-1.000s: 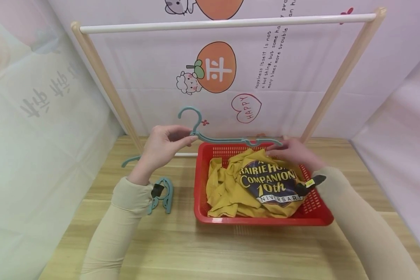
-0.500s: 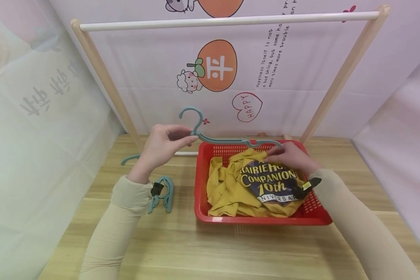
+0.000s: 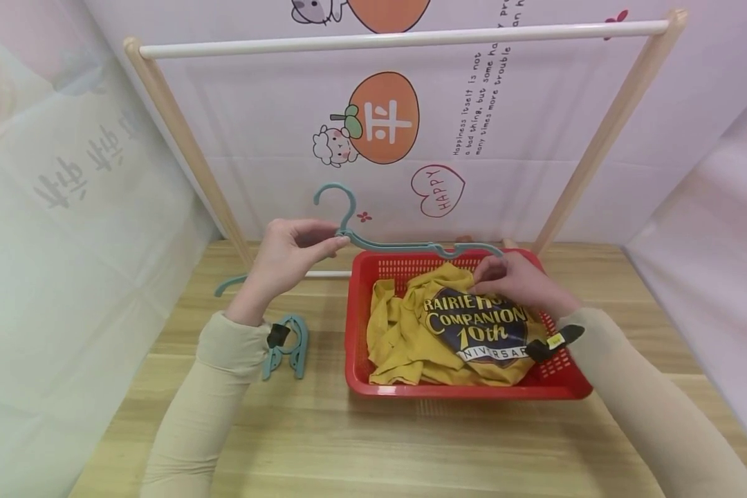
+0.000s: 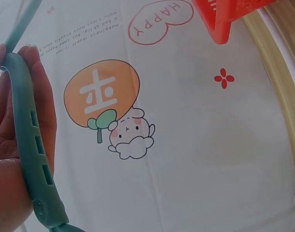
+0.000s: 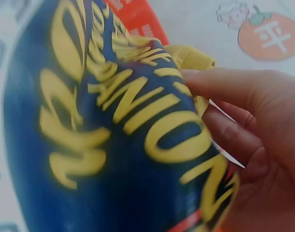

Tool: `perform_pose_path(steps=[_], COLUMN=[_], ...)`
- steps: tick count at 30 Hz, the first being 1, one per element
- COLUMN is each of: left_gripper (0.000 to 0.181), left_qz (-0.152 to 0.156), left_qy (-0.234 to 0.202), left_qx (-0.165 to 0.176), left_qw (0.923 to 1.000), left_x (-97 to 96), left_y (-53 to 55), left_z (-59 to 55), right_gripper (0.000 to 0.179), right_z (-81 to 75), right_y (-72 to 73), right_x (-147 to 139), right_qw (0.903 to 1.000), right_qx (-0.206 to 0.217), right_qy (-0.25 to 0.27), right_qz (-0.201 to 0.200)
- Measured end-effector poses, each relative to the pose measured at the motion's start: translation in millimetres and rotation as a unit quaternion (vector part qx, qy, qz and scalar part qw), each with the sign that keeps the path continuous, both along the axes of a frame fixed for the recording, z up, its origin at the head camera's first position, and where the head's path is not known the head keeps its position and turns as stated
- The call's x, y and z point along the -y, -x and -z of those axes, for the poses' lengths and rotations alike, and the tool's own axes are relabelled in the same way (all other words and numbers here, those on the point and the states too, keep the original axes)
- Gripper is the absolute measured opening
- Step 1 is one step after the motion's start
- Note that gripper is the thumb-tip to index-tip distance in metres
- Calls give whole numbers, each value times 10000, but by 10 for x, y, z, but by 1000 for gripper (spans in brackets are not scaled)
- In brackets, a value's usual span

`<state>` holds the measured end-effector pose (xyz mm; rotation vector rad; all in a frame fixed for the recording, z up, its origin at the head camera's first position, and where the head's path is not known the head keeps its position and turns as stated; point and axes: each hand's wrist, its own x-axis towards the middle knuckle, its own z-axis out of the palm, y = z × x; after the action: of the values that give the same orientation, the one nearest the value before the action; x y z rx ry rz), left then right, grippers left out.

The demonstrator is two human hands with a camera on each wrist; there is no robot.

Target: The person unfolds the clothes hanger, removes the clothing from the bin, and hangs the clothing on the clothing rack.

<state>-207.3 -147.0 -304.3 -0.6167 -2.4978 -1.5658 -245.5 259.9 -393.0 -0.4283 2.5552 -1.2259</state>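
Observation:
My left hand (image 3: 279,261) pinches a blue-green folding clothes hanger (image 3: 398,247) just below its hook. One arm of the hanger reaches over the red basket (image 3: 460,393), and its tip lies close to my right hand (image 3: 521,282). The other arm's tip shows beyond my left wrist. In the left wrist view the slotted hanger arm (image 4: 29,125) runs across my palm. Inside the basket lies a crumpled yellow T-shirt (image 3: 398,346) with a dark blue printed patch. The right wrist view has my thumb and fingers pinching the shirt's cloth (image 5: 138,145), its edge raised.
A second blue-green hanger (image 3: 300,346), folded up, lies on the wooden table (image 3: 324,443) left of the basket. Behind stands a clothes rack with a white top bar (image 3: 404,40) and wooden posts (image 3: 604,145). Printed cloth walls surround the table.
My right hand has shifted slightly, with its fingers drawn together on the shirt's cloth. The hanger in my left hand has risen a little and moved slightly left.

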Motion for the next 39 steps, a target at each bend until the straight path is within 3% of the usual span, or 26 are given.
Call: perform_pose_path(steps=[4, 8, 11, 13, 17, 24, 27, 32, 36, 39], left_gripper=[33, 33, 33, 33, 32, 30, 30, 30, 30, 30], left_qz=[-2, -10, -18, -14, 3, 18, 4, 11, 49, 43], left_qy=[6, 15, 22, 21, 20, 14, 52, 66, 69, 81], left_qx=[-13, 11, 5, 8, 2, 14, 18, 25, 63, 87], left_qw=[10000, 10000, 10000, 10000, 10000, 10000, 10000, 10000, 9999, 9999], left_x=[11, 16, 15, 15, 17, 18, 16, 13, 7, 9], left_y=[7, 21, 23, 22, 19, 19, 19, 14, 14, 15], left_z=[21, 42, 42, 41, 48, 70, 66, 60, 64, 68], right_gripper=[26, 23, 27, 30, 37, 46, 55, 74, 80, 74], right_z=[-72, -97, -107, -115, -95, -66, -65, -14, 28, 43], right_y=[-135, -264, -309, -308, -259, -208, -193, -161, -154, -153], right_x=[85, 166, 177, 148, 3, -231, -234, -149, -133, -151], right_qw=[9972, 9793, 9719, 9785, 9938, 9975, 9940, 9845, 9836, 9876], right_qx=[124, 591, 645, 436, 16, 152, 214, 351, 392, 311], right_qy=[468, 870, 837, 645, 111, -655, -1056, -1643, -1702, -1520], right_qz=[-570, -1732, -2103, -1912, -1103, -202, -160, -505, -450, -223])
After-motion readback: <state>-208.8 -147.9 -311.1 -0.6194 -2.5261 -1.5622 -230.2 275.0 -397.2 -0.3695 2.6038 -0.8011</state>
